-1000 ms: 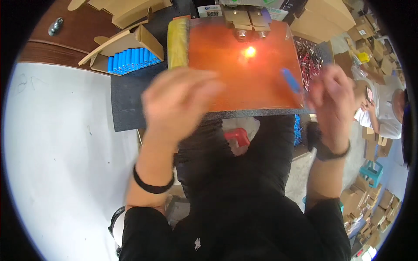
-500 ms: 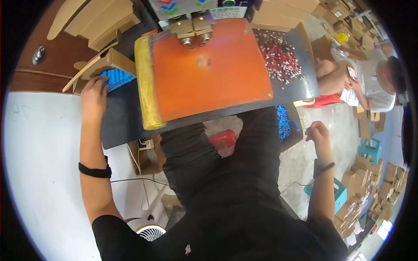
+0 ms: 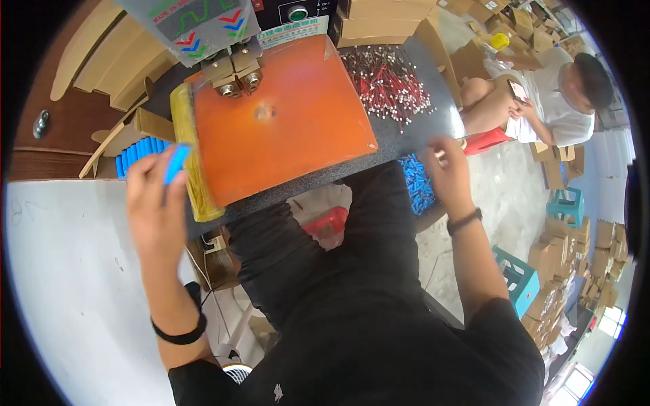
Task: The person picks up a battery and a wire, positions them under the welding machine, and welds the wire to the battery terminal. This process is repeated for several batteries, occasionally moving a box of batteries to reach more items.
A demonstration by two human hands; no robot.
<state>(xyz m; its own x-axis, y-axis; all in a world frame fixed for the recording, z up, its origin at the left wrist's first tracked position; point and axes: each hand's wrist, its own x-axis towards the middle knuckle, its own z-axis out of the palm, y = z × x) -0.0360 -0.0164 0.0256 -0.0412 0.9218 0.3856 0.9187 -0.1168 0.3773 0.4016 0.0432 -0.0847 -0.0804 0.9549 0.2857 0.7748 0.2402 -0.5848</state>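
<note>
At far left, a tipped cardboard carton (image 3: 154, 126) holds a row of blue cylinders (image 3: 139, 154). The left hand (image 3: 154, 203), at this carton half a second ago, is now raised beside it, fingers pinched around one blue cylinder (image 3: 177, 163). So one piece is now in hand, just by the yellow-wrapped strip (image 3: 198, 183).

In the middle, an orange mat (image 3: 291, 135) spans the space between the hands, with metal electrode heads (image 3: 233, 71) over its far left part. The dark worktop (image 3: 443, 111) has its near edge slanting above the person's lap.

On its right lies a heap of red wires (image 3: 389, 88) with pale ends. Below, past the edge, a box holds more blue cylinders (image 3: 418, 186).

The right hand (image 3: 450, 172), lately out over the floor, is now close to the worktop's right edge. Its fingers are curled, with something pale at the tips; whether they grip it, I cannot tell.

Farther right sits a co-worker (image 3: 562, 95) with a phone.
</note>
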